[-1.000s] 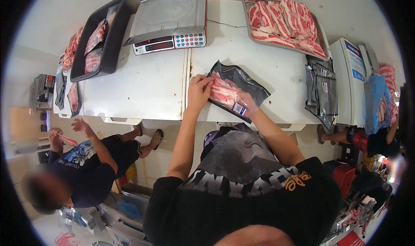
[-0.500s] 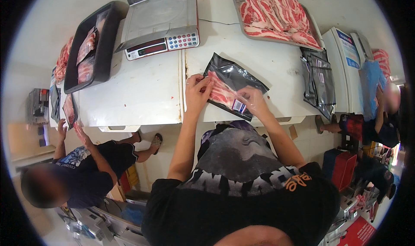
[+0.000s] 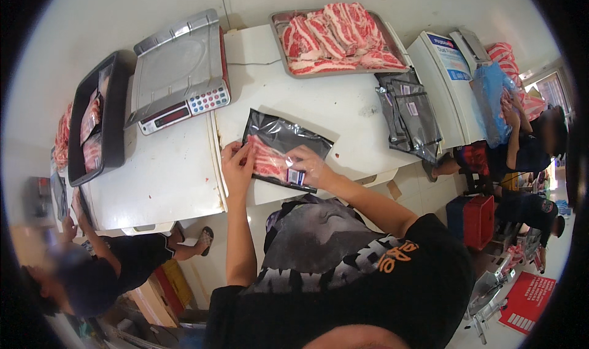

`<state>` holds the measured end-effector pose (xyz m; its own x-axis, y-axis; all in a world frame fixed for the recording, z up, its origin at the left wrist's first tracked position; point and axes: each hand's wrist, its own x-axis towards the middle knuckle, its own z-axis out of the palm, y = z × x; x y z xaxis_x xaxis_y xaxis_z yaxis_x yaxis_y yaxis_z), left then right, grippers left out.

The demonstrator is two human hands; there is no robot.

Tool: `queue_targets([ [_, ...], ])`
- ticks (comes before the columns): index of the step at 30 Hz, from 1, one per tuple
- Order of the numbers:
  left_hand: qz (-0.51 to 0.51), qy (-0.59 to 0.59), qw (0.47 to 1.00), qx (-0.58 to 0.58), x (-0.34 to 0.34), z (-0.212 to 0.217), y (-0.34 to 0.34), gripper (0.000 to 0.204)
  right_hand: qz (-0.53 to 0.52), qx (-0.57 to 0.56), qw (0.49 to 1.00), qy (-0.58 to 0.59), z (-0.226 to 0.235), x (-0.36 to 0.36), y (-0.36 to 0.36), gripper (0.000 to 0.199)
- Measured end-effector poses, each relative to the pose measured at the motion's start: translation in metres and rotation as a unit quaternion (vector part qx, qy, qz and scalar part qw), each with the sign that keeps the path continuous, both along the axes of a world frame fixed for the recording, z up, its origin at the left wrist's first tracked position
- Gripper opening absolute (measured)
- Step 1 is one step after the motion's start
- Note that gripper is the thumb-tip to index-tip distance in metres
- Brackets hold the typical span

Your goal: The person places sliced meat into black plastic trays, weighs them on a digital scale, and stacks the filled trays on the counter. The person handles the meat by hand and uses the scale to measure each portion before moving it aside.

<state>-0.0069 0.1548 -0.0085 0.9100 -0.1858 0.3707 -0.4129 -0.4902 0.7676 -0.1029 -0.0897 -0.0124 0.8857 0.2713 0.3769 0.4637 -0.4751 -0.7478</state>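
Note:
On the white worktop in front of me lies a black-backed plastic pouch (image 3: 288,135) with a clear front. Red and white marbled meat slices (image 3: 268,158) show in it, beside a small printed label (image 3: 296,176). At the pouch's left edge, the fingers of my left hand (image 3: 238,163) are closed in a pinch next to the meat. My right hand (image 3: 311,166) is bent over the right part of the pouch above the label, its thumb and fingers gripping the film. Its fingertips partly hide the ends of the slices.
A metal tray of meat slices (image 3: 343,68) stands at the back. Flat black pouches (image 3: 412,112) lie right of it. Left are a digital scale (image 3: 178,73) and a black tub (image 3: 116,122) holding packed meat. Co-workers stand at both sides; one on the right handles a blue bag (image 3: 491,100).
The whole view has turned and shifted, so the worktop and pouch appear farther left and lower. Both my hands stay on the pouch, with the right fingers slightly re-placed.

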Motion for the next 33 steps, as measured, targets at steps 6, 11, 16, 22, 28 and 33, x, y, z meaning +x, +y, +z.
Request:
queue_targets([
  [6,0.057,-0.048,0.997,0.029,-0.019,0.020,0.005,0.029,0.064,0.020,0.996,0.053,0.011,-0.004,-0.031,0.024],
  [11,0.194,-0.049,0.979,-0.025,-0.075,0.045,0.006,0.024,0.127,0.068,0.922,0.358,0.048,0.009,-0.141,0.024],
  [16,0.281,-0.018,0.958,-0.054,-0.133,0.032,0.010,0.019,-0.210,-0.063,0.962,0.162,0.078,0.105,-0.279,0.024],
  [22,0.351,0.018,0.931,-0.099,-0.190,0.020,0.007,0.015,-0.337,-0.311,0.882,0.112,0.022,0.176,-0.479,0.060],
  [28,0.394,0.068,0.912,-0.097,-0.230,0.012,0.005,0.015,-0.259,-0.306,0.904,0.151,0.038,0.183,-0.446,0.070],
  [33,0.327,0.067,0.941,-0.059,-0.211,0.034,-0.019,0.012,-0.216,-0.270,0.928,0.137,0.055,0.165,-0.468,0.071],
])
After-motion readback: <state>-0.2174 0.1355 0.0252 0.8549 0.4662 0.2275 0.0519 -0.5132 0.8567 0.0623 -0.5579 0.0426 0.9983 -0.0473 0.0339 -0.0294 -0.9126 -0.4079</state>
